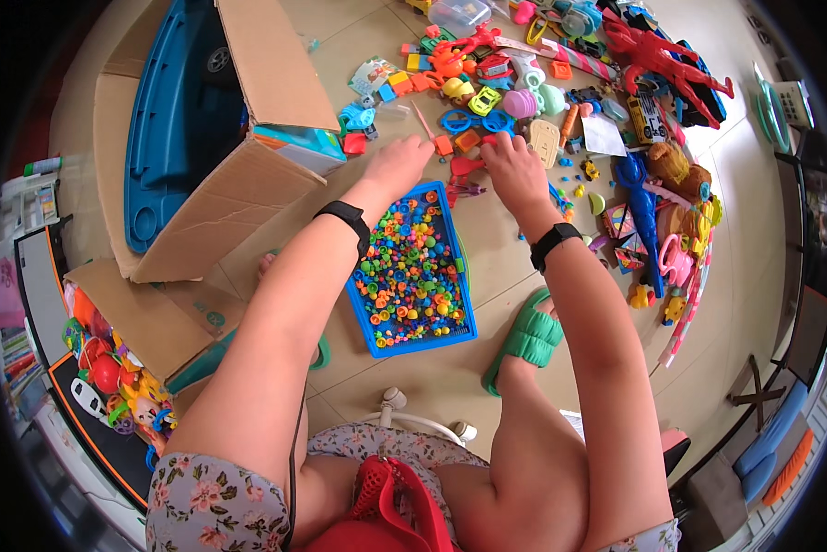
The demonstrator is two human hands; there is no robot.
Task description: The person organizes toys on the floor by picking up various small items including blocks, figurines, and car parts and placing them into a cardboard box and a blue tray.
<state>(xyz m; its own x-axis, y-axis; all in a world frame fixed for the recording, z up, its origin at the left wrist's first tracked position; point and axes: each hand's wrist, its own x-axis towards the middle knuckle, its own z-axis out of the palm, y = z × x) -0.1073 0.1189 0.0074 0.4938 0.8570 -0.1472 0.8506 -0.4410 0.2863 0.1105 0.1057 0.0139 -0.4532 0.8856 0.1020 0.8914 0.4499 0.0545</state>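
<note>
My left hand point(399, 164) reaches over the far end of a blue tray point(423, 348). Its fingers are bent, with the tips beside a small orange block point(443, 145); whether they grip anything is hidden. The tray lies on the floor and holds many small coloured plastic pegs point(413, 269). To its right, my right hand point(515, 169) points downward among the toys, fingertips near a small red piece point(489, 139). A red plastic toy point(463, 166) lies just left of that hand. Beyond the hands are blue toy glasses point(477, 122) and a beige plastic plate point(544, 143).
At left stands an open cardboard box point(247, 200) with a large blue plastic piece point(152, 165) inside. A second box point(151, 324) with toys lies nearer. Toys spread across the tiled floor to the right, including a red figure point(651, 52) and a blue figure point(637, 200).
</note>
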